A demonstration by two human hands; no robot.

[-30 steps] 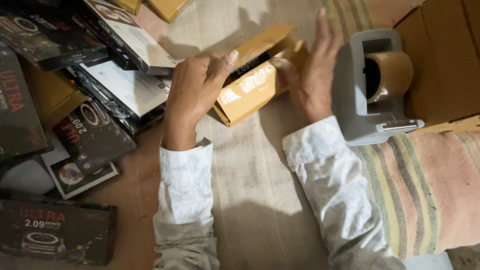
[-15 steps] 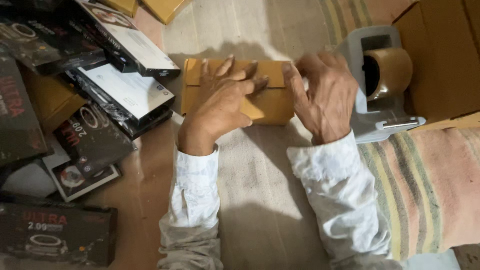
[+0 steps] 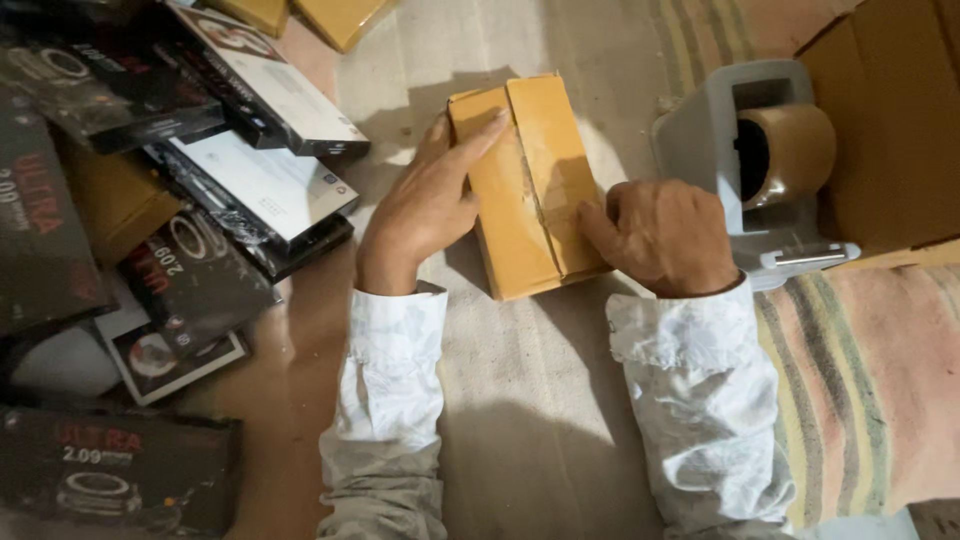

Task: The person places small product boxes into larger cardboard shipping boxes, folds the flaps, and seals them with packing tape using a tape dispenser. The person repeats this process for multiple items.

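Box (image 3: pixel 525 185) now turned lengthwise btwn our hands; left hand (image 3: pixel 425 210) lies flat on it, right hand (image 3: pixel 665 235) curled, pressing the seam. Looks light, stiff cardboard; we'd grip the long edges.

A cardboard box (image 3: pixel 527 185) lies between stacked product boxes (image 3: pixel 200 190) at left and a tape dispenser (image 3: pixel 745 165) at right.

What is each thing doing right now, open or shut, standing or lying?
Small brown box: shut, lying flat on the cloth.
Left hand: flat on the box, forefinger stretched out.
Right hand: fingers curled, pressing the box's right edge.
Tape dispenser: standing beside the box, roll loaded.
Dark flat boxes: shut, piled unevenly.
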